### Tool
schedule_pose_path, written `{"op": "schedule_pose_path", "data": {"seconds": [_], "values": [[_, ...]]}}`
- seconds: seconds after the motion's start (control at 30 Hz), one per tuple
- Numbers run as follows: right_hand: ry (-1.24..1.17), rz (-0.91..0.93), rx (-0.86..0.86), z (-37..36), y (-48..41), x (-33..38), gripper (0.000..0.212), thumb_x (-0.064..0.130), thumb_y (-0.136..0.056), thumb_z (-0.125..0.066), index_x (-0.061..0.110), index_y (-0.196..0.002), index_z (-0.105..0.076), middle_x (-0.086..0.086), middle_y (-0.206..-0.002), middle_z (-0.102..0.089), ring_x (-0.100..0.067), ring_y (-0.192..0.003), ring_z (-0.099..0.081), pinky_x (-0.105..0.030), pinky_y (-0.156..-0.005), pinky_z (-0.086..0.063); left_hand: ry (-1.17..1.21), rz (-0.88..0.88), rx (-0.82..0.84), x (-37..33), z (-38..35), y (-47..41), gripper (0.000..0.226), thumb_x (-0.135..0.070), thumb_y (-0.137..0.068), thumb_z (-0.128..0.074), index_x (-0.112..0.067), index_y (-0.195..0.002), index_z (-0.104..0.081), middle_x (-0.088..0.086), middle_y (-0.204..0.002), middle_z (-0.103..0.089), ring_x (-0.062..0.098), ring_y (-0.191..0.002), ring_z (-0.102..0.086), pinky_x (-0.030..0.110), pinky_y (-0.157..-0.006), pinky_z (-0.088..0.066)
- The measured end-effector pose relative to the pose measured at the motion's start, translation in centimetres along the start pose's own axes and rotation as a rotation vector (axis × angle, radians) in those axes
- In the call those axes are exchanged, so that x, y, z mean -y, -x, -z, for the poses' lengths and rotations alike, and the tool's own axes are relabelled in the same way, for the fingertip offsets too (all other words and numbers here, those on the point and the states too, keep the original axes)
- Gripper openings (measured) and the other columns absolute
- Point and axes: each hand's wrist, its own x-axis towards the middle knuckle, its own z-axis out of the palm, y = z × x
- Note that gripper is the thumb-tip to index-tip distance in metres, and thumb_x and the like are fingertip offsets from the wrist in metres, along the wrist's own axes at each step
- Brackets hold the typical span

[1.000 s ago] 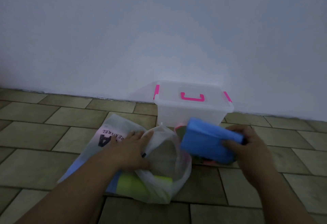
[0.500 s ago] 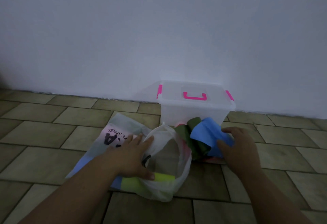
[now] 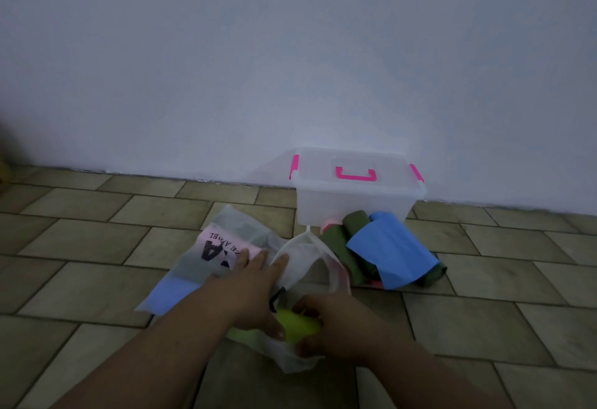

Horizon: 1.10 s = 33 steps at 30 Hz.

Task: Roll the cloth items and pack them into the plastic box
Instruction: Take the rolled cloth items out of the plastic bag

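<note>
The left hand (image 3: 248,292) is lying flat with its fingers (image 3: 279,261) spread, pinning the thin plastic bag (image 3: 310,257) to the floor (image 3: 97,247), while the right hand (image 3: 336,328) is closing its fingers around a yellow-green cloth (image 3: 298,328) at the bag's mouth. The plastic box (image 3: 355,195) is sitting against the wall with its lid shut and pink latches down, and the blue cloth (image 3: 391,253) is lying over the dark green cloths (image 3: 342,244) just in front of it, none of them inside. The likely trouble: the flimsy bag may be dragged along or tear if the cloth snags, and the loose pile may unroll while the box is waiting unopened.
</note>
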Motion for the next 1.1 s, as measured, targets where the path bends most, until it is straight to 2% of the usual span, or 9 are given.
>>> {"op": "schedule_pose_path", "data": {"seconds": [0.23, 0.33, 0.47, 0.57, 0.7, 0.77, 0.87, 0.97, 1.1], "values": [[-0.502, -0.064, -0.196, 1.2, 0.4, -2.9, 0.042, 0.025, -0.075, -0.074, 0.050, -0.105, -0.058, 0.013, -0.113, -0.055, -0.006, -0.100, -0.055, -0.022, -0.080, -0.050, 0.097, 0.011, -0.082, 0.0, -0.1, -0.6, 0.116, -0.063, -0.069, -0.067, -0.041, -0.143, 0.020, -0.004, -0.158, 0.014, 0.030, -0.144, 0.014, 0.066, -0.108, -0.021], [-0.356, -0.042, -0.171, 1.0, 0.3, -2.7, 0.041, 0.028, -0.080, -0.068, 0.051, -0.111, -0.054, 0.013, -0.119, -0.052, -0.003, -0.099, -0.052, -0.015, -0.074, -0.044, 0.076, 0.029, -0.089, -0.5, -0.2, -1.0, 0.119, -0.064, -0.067, -0.067, -0.040, -0.143, 0.021, -0.005, -0.159, 0.013, 0.031, -0.144, 0.014, 0.067, -0.107, -0.021], [-0.059, 0.063, -0.143, 0.5, -0.1, -2.5, 0.046, 0.032, -0.083, -0.065, 0.037, -0.126, -0.051, 0.010, -0.123, -0.056, -0.001, -0.098, -0.048, -0.016, -0.078, -0.036, 0.058, 0.044, -0.085, -0.7, -0.3, -1.1, 0.123, -0.065, -0.065, -0.069, -0.040, -0.142, 0.023, -0.005, -0.158, 0.014, 0.031, -0.144, 0.015, 0.069, -0.106, -0.020], [-0.205, 0.039, -0.365, 1.7, 0.7, -2.4, 0.038, 0.023, -0.083, -0.066, 0.040, -0.115, -0.057, 0.016, -0.112, -0.054, 0.000, -0.098, -0.049, -0.014, -0.078, -0.039, 0.045, 0.041, -0.078, -0.2, -0.3, -1.1, 0.123, -0.061, -0.066, -0.071, -0.040, -0.142, 0.023, -0.004, -0.158, 0.014, 0.031, -0.144, 0.015, 0.068, -0.107, -0.019], [-0.373, 0.048, -0.745, 5.9, 3.2, -3.6, 0.041, 0.010, -0.077, -0.071, 0.046, -0.093, -0.060, 0.016, -0.098, -0.055, -0.003, -0.082, -0.055, -0.011, -0.059, -0.045, 0.019, 0.084, -0.101, -0.5, -0.6, -1.1, 0.121, -0.063, -0.068, -0.069, -0.038, -0.143, 0.024, -0.005, -0.158, 0.017, 0.031, -0.144, 0.016, 0.071, -0.105, -0.017], [-0.467, 0.034, -0.970, 7.7, 3.9, -5.2, 0.039, 0.006, -0.075, -0.072, 0.040, -0.092, -0.063, 0.007, -0.093, -0.059, -0.008, -0.076, -0.057, -0.018, -0.056, -0.044, 0.029, 0.102, -0.102, -0.9, -0.7, -1.4, 0.119, -0.063, -0.069, -0.066, -0.038, -0.143, 0.023, -0.004, -0.158, 0.017, 0.031, -0.144, 0.016, 0.071, -0.105, -0.016], [-0.339, -0.149, -1.231, 8.0, 3.1, -7.3, 0.036, 0.011, -0.073, -0.073, 0.031, -0.100, -0.061, -0.003, -0.098, -0.056, -0.018, -0.078, -0.053, -0.023, -0.057, -0.037, 0.039, 0.131, -0.113, -1.5, -0.5, -1.8, 0.116, -0.062, -0.070, -0.065, -0.038, -0.143, 0.023, -0.004, -0.158, 0.017, 0.031, -0.144, 0.016, 0.072, -0.104, -0.014], [-0.117, -0.259, -1.149, 5.7, 1.1, -8.7, 0.040, 0.014, -0.073, -0.075, 0.017, -0.110, -0.060, -0.013, -0.110, -0.049, -0.028, -0.089, -0.052, -0.026, -0.067, -0.034, 0.042, 0.147, -0.110, -1.7, -0.5, -2.0, 0.117, -0.063, -0.070, -0.065, -0.037, -0.143, 0.023, -0.004, -0.158, 0.017, 0.031, -0.144, 0.017, 0.072, -0.104, -0.013], [0.002, -0.283, -0.971, 4.4, -0.1, -9.7, 0.041, 0.026, -0.083, -0.068, 0.016, -0.122, -0.057, -0.014, -0.119, -0.051, -0.032, -0.100, -0.054, -0.030, -0.075, -0.039, 0.040, 0.147, -0.122, -1.2, -0.8, -2.1, 0.118, -0.070, -0.067, -0.061, -0.039, -0.142, 0.023, -0.005, -0.158, 0.016, 0.030, -0.144, 0.016, 0.072, -0.103, -0.011]]}}
